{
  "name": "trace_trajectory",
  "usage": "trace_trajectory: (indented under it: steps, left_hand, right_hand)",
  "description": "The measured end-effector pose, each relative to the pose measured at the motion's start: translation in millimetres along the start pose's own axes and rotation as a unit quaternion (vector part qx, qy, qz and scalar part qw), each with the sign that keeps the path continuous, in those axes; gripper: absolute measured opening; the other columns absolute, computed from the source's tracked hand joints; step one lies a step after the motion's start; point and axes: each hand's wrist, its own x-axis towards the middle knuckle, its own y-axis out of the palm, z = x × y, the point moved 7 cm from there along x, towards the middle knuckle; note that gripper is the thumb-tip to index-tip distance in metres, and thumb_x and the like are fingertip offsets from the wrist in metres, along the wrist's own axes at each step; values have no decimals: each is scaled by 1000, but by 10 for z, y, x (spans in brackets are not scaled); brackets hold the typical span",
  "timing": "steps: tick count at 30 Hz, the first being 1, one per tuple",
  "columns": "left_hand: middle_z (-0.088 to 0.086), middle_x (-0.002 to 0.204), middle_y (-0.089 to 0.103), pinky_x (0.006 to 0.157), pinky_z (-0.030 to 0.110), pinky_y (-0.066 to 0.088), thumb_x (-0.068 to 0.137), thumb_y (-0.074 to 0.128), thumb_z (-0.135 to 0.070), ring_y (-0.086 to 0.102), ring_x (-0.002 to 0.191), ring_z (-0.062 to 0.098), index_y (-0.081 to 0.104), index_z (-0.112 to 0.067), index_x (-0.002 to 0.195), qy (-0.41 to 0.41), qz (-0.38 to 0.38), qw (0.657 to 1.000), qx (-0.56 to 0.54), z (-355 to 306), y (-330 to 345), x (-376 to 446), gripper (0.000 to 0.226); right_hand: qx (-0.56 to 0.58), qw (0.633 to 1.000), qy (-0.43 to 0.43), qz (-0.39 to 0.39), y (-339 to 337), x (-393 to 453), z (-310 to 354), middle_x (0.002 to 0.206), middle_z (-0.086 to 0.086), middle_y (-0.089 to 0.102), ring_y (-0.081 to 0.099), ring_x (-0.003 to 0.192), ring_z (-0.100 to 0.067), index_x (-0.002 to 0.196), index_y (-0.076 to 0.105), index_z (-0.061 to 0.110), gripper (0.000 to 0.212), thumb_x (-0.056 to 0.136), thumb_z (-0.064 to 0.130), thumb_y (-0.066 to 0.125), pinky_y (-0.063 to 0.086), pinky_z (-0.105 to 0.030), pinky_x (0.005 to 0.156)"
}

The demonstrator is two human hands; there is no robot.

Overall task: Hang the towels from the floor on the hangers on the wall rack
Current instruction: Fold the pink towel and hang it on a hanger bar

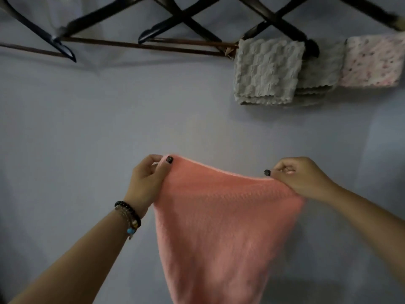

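While the person stands facing the wall, the soft salmon-pink knitted-texture towel [221, 220] hangs spread between both hands, held up in the air below the rack and touching nothing else. The left hand [149, 181] pinches one top corner between thumb and curled fingers; the right hand [300, 178] pinches the other corner the same way, so the top edge sags slightly between them and the rest drapes down out of view. By my reckoning this is the step of carrying a towel up to a hanger, not yet the draping itself. Two pieces already hang at the right: a grey waffle-textured towel [267, 71] folded over a bar, and just beside it a white cloth with small pink speckles [372, 62]. The black plastic hangers with brown lower bars [140, 43] to the left look free, and the next move probably calls for lifting the pink towel well higher and feeding one edge over such a bar, then evening both sides so it does not slide off. Behind everything is a plain pale blue-grey wall [109, 128], dimly lit; the floor is not visible
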Motion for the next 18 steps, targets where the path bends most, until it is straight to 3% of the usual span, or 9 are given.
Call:
trace_trajectory:
  steps: [3,5,7,8,9,11,13,15,18]
  left_hand:
    - [-8,60,56,52,24,40,94,59,-33,46,55,8,62,-25,80,19,-38,998,51,71,-67,39,17]
    - [-14,55,52,46,19,37,96,56,-32,41,49,3,58,-27,79,66,-101,993,21,64,-162,56,17]
    - [-14,59,53,51,16,39,95,53,-29,45,51,-2,54,-27,80,124,-26,985,113,163,20,-31,15]
    - [-13,62,56,55,20,41,93,51,-28,49,54,-2,54,-27,80,132,59,969,202,319,216,-151,13]
    - [-11,63,58,58,25,41,93,49,-26,51,55,0,54,-27,82,119,139,944,275,530,383,-301,12]
    - [-4,63,60,55,29,42,96,51,-23,54,56,13,54,-26,83,67,154,939,300,811,431,-444,14]
    - [0,60,57,51,29,39,98,53,-24,47,52,15,54,-24,79,30,60,975,213,892,250,-405,18]
    - [1,61,54,53,28,38,97,55,-25,44,53,11,55,-23,78,7,12,992,128,867,129,-370,19]
    - [-4,70,58,64,29,45,95,59,-19,52,65,9,61,-18,79,-1,88,996,19,723,290,-375,16]
  right_hand:
    - [-51,999,-8,13,38,84,34,55,7,59,48,54,0,58,63,19,30,80,35,73,34,-12,54]
    - [-3,992,-53,-112,-124,77,159,55,3,52,42,54,-1,60,62,12,37,77,43,73,31,-15,50]
    - [122,965,-105,-208,-145,-99,308,53,7,46,37,53,2,61,58,9,38,78,42,67,30,-16,48]
    - [113,971,-120,-175,36,-163,341,53,6,48,38,53,2,61,58,10,39,78,44,65,32,-18,48]
    - [47,987,-121,-90,352,-226,343,55,4,52,43,56,0,63,60,12,41,78,49,67,34,-21,51]
    - [-183,973,-66,122,971,-388,74,67,3,63,58,67,-12,70,66,17,35,76,52,71,35,-25,58]
    - [-240,965,10,104,972,-393,-189,79,-3,69,65,81,-23,72,67,21,20,78,39,74,35,-25,62]
    - [-150,985,80,21,808,-357,-313,75,-2,67,63,80,-24,68,63,23,19,76,34,76,37,-26,63]
    - [-142,989,26,46,908,-322,-180,76,8,57,57,76,-18,90,68,23,29,71,41,80,43,-28,69]
